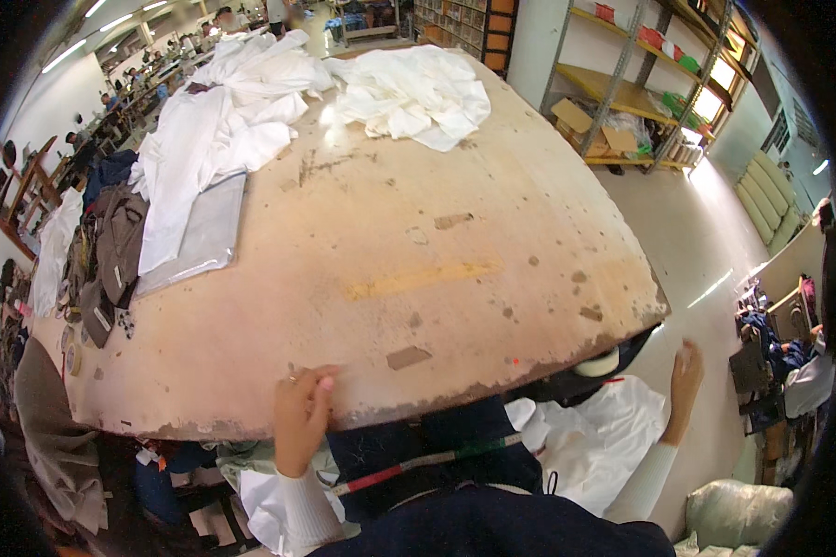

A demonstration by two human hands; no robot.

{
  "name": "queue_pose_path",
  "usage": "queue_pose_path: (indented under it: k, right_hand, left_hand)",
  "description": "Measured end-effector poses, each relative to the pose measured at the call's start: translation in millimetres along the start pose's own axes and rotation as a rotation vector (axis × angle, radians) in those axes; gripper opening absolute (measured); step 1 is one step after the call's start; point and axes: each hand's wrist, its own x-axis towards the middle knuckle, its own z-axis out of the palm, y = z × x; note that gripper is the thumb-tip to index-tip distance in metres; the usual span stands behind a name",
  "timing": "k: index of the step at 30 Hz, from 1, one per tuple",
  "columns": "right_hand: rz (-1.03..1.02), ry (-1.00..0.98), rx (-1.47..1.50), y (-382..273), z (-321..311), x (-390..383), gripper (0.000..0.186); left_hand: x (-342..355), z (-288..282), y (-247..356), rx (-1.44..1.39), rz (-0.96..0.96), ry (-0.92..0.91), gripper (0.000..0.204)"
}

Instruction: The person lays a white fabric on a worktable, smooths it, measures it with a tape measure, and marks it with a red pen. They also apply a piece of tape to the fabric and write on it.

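My left hand (302, 420) is over the near edge of the worn wooden table (390, 213). Its fingers are loosely bent, thumb and forefinger pointing right, and nothing shows between them. Off the table's right corner, my right hand (685, 381) is raised above the floor; its fingers are small and slightly blurred, and I see nothing held. Between my arms, white cloth (604, 427) hangs below the table edge. A coloured measuring tape (427, 462) lies across my dark clothing. On the far part of the table are a crumpled white cloth heap (413, 93) and a longer white pile (218, 121).
A clear plastic packet (204, 227) lies under the left white pile. Dark garments (116, 237) and tape rolls (71, 353) sit along the left edge. Metal shelves (622, 88) with boxes stand far right. A wrapped bundle (738, 512) is at lower right; people work far left.
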Motion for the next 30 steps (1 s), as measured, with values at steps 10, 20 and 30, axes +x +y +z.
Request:
queue_pose_path:
  k: [10, 20, 30]
  right_hand:
    - [-0.733, -0.417, 0.563, -376, 248, 228, 0.03]
    - [-0.401, -0.237, 0.615, -428, 409, 383, 0.023]
    - [-1.305, -0.904, 0.996, -446, 82, 141, 0.027]
  left_hand:
    - [18, 56, 8, 0.127, 0.019, -0.001, 0.011]
    - [32, 49, 20, -0.026, -0.104, -0.075, 0.015]
    - [23, 58, 9, -0.553, -0.106, 0.532, 0.066]
